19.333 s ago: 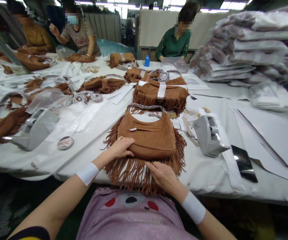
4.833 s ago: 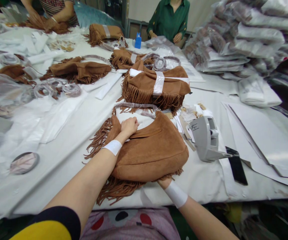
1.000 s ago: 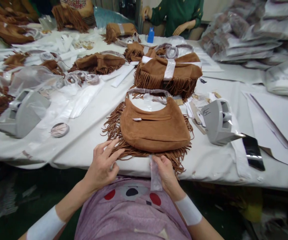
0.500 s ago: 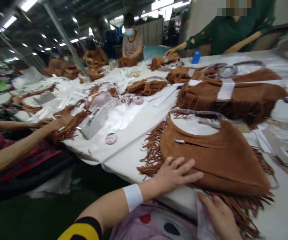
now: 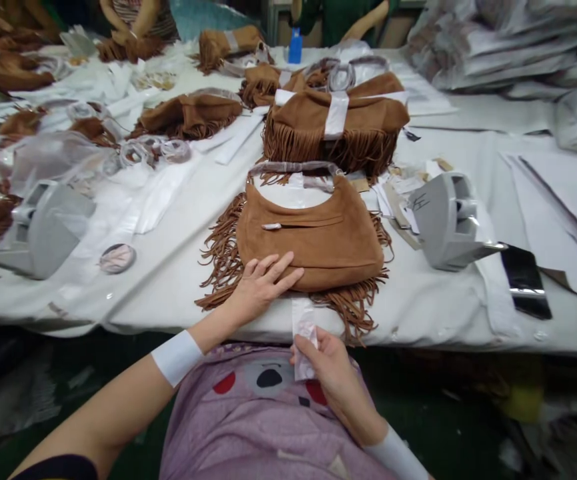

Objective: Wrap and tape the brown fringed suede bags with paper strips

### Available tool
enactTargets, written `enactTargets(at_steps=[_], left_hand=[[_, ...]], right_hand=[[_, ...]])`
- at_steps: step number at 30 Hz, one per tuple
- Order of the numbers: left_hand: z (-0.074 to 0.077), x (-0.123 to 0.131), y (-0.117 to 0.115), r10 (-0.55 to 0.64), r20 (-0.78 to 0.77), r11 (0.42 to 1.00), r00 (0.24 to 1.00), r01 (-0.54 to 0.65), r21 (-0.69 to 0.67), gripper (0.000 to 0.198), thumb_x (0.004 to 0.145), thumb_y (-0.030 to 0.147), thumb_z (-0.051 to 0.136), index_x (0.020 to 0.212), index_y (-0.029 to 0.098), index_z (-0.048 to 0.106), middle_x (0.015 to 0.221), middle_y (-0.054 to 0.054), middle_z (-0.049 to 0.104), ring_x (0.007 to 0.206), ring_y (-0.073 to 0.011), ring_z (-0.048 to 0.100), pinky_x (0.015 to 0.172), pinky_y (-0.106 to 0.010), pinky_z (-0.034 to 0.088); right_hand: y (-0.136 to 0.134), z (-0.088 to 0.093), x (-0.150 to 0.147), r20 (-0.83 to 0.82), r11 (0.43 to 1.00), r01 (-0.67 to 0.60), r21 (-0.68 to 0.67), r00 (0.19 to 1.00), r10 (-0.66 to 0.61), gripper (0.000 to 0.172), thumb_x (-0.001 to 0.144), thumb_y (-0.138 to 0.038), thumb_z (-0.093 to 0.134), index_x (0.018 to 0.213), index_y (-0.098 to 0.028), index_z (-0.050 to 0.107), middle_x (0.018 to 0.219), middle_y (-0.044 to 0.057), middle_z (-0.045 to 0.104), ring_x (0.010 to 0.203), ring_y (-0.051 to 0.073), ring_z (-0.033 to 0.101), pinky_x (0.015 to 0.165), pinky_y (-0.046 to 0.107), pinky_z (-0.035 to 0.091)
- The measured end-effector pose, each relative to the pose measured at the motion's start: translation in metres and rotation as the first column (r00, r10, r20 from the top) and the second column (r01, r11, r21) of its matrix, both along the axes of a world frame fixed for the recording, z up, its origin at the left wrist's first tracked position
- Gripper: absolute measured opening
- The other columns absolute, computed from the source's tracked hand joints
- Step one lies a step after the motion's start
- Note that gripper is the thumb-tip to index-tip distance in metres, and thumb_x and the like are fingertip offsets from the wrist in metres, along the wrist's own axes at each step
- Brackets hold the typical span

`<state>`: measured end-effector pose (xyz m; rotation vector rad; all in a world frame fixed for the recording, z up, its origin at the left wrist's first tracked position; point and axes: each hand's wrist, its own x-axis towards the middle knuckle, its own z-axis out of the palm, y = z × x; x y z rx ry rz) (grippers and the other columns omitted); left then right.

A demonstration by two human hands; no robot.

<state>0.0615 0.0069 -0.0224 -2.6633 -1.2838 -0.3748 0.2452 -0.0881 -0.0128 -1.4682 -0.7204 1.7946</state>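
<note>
A brown fringed suede handbag [image 5: 313, 243] lies on the white-covered table in front of me, its wrapped strap toward the far side. A zipper with a white-wrapped pull crosses its face. My left hand [image 5: 255, 293] rests with spread fingers on the bag's lower left edge. At the table's front edge, my right hand [image 5: 338, 373] pinches a thin, whitish strip [image 5: 303, 313] between thumb and fingers. The strip's upper part runs up to the bag's bottom edge; whether it continues underneath is hidden.
Behind the bag sits a banded brown fringed bag [image 5: 363, 120]. Grey tape dispensers stand at right [image 5: 448, 220] and left [image 5: 48, 227]. A dark phone-like slab [image 5: 525, 280] lies right, a round tin-like disc [image 5: 117, 258] left. Co-workers' hands [image 5: 131, 40] are across the table.
The view has swung right and levelled, bringing the bag to the middle. My left hand stays on the bag's edge; my right hand still holds the strip, now clearly in view.
</note>
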Motion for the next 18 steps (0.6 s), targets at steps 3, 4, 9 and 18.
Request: enactTargets(at_steps=[3,4,9,18], left_hand=[[0.001,-0.002,0.0,-0.004,-0.012,1.0,1.0,0.004,0.024,0.056,0.091,0.014,0.048,0.144,0.032,0.038,0.155,-0.007,0.029,0.128,-0.0288,0.036,0.098,-0.043,0.031],[0.0,-0.002,0.0,-0.008,-0.014,0.999,1.0,0.008,0.032,0.055,0.091,0.014,0.048,0.143,0.031,0.038,0.155,-0.008,0.029,0.128,-0.0289,0.036,0.097,-0.043,0.031],[-0.005,-0.009,0.0,-0.048,-0.015,0.998,0.999,0.048,0.035,0.051,0.093,0.015,0.047,0.141,0.029,0.042,0.153,-0.009,0.032,0.126,-0.0274,0.039,0.096,-0.041,0.034],[-0.005,-0.029,0.007,-0.094,0.004,0.995,0.996,0.094,0.028,0.05,0.093,0.013,0.047,0.141,0.028,0.043,0.153,-0.008,0.033,0.128,-0.0268,0.037,0.1,-0.041,0.035]], right_hand=[[-0.001,-0.002,-0.005,-0.062,0.999,-0.005,-0.05,0.998,0.002,0.038,0.065,-0.046,0.076,0.084,-0.019,0.058,0.063,-0.002,0.063,0.049,0.011,0.054,0.049,0.022,0.044],[-0.002,-0.004,-0.006,-0.059,0.999,-0.012,-0.052,0.998,0.008,0.038,0.065,-0.046,0.075,0.086,-0.019,0.058,0.063,-0.002,0.063,0.049,0.011,0.054,0.05,0.023,0.044],[-0.009,-0.004,0.004,0.14,0.973,-0.216,0.078,0.969,0.204,0.037,0.074,-0.054,0.065,0.087,-0.02,0.062,0.064,-0.001,0.065,0.054,0.016,0.059,0.053,0.027,0.048],[0.031,0.0,0.063,0.819,0.513,-0.645,0.567,0.376,-0.433,0.033,0.091,-0.044,0.054,0.11,-0.018,0.065,0.11,0.013,0.064,0.102,0.026,0.059,0.09,0.042,0.045]])
